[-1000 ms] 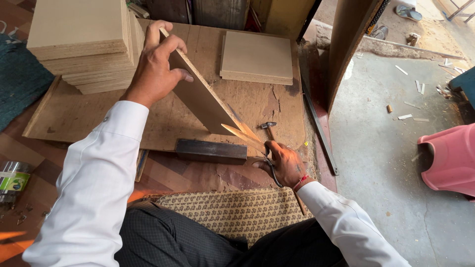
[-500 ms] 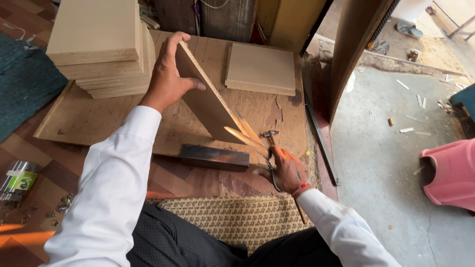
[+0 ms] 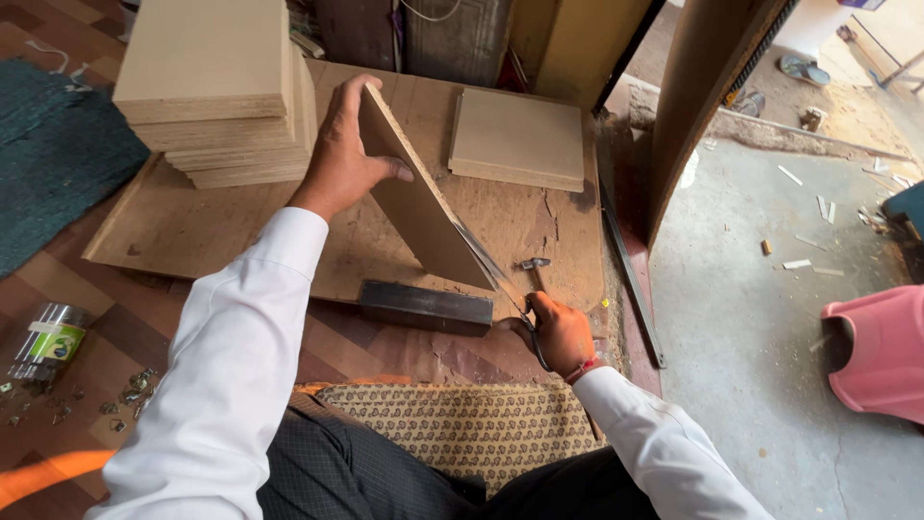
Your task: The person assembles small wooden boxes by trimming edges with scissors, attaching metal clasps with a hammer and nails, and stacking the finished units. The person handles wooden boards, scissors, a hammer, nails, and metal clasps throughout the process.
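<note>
Head view: I look down on two hands working over a flat wooden board on the floor.
Left fingers (image 3: 385, 166): clenched on the upper end of the tilted panel (image 3: 423, 217), thumb on its pale face; my left hand (image 3: 342, 154) sits at centre top of the frame.
Right fingers (image 3: 539, 313): wrapped tight on dark scissors (image 3: 515, 303) at the panel's lower corner; my right hand (image 3: 558, 332) is at lower centre.
Panel: stands on edge, slanting down to the right, a thin strip (image 3: 481, 258) along its edge at the blades.
Handling: I judge it stiff and light, with a smooth face; best held by the top edge.
Around: dark block (image 3: 426, 307) just below, small hammer (image 3: 532, 265) beside, panel stack (image 3: 217, 87) upper left, base board (image 3: 192, 231) beneath.
</note>
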{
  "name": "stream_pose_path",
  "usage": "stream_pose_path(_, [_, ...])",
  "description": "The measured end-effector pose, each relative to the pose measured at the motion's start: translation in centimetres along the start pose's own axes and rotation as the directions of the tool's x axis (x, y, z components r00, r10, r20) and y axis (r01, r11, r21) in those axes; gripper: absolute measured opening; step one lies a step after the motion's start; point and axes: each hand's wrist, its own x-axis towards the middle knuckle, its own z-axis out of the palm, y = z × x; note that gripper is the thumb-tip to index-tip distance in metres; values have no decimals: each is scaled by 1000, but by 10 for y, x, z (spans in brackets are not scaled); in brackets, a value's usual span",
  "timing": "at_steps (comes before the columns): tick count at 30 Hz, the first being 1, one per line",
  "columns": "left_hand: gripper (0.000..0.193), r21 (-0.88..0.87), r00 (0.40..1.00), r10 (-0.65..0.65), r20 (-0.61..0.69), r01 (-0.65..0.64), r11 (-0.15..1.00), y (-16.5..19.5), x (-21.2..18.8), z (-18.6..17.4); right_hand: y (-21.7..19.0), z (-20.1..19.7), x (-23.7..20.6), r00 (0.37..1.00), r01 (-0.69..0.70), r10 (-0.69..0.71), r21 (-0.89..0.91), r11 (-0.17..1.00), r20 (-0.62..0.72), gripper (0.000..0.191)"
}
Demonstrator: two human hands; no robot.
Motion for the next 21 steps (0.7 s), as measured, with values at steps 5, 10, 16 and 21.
stream_pose_path(5, [112, -21, 1000, 5, -6, -5, 1000, 12, -2, 3, -29, -22, 8, 926, 317, -305, 20, 948, -224, 78])
stream_pose_path(10, [110, -51, 1000, -24, 11, 25, 998, 18, -5, 4, -34, -20, 16, 947, 254, -251, -13, 967, -202, 65])
stream_pose_path(16, [109, -55, 998, -63, 25, 64, 996, 23, -5, 2, -22, -1, 9, 981, 100, -90, 50, 994, -171, 55])
stream_pose_path(21, [110, -20, 998, -57, 15, 57, 998, 29, -10, 3, -43, -16, 24, 929, 313, -274, 134, 940, -249, 77])
